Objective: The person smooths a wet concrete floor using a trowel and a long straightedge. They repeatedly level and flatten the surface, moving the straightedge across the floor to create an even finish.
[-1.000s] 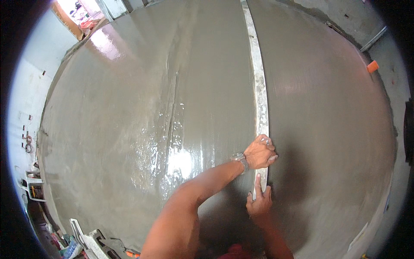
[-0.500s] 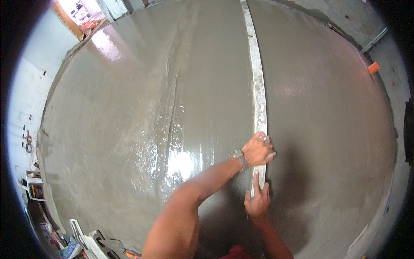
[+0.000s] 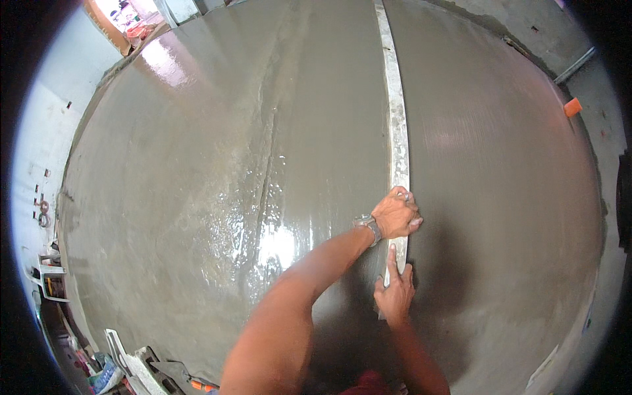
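Note:
A long, narrow screed board, pale and smeared with cement, lies lengthwise across the wet grey cement floor, running from near me to the far edge. My left hand, with a watch on its wrist, is wrapped over the board a little way up from its near end. Closer to me, my right hand grips that near end, its index finger stretched along the top face. The right palm and thumb partly hide the tip of the board.
Shiny ridges run through the wet cement left of the board. Several tools, including a trowel, lie at the lower left. A small stool stands by the left wall. An orange object sits at the right edge; a doorway opens far left.
Both hands and the screed board have slid a short way forward, away from me. The grip of each hand looks the same.

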Available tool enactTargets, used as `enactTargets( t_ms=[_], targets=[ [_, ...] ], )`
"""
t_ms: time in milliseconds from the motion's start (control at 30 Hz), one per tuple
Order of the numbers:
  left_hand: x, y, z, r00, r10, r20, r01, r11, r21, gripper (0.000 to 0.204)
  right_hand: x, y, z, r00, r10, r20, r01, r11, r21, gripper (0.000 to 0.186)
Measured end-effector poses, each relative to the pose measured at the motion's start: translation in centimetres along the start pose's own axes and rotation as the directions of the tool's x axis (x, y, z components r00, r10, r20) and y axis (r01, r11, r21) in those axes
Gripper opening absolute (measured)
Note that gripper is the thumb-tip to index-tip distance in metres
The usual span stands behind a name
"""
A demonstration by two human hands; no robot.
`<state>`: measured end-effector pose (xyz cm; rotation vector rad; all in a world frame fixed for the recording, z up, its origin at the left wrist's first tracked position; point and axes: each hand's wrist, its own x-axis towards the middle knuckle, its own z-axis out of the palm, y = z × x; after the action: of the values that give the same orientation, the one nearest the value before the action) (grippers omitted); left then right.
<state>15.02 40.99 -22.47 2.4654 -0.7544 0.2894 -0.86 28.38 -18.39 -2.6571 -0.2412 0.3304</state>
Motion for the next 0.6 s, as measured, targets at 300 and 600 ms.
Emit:
enactTargets(
  t_ms=[300,600],
  targets=[
    [-1.6,1.5,-0.2,1.0,0.024,0.003,-0.024,0.998,-0.064,0.03,-2.0,0.2,0.5,1.0,-0.004,0.004,0.004,1.0,0.006,0.09],
    [-2.1,1.0,0.2,0.998,0.013,-0.066,-0.012,1.0,0.014,0.03,-2.5,0.3,0.6,0.998,-0.057,0.031,0.056,0.998,0.026,0.091]
  ],
)
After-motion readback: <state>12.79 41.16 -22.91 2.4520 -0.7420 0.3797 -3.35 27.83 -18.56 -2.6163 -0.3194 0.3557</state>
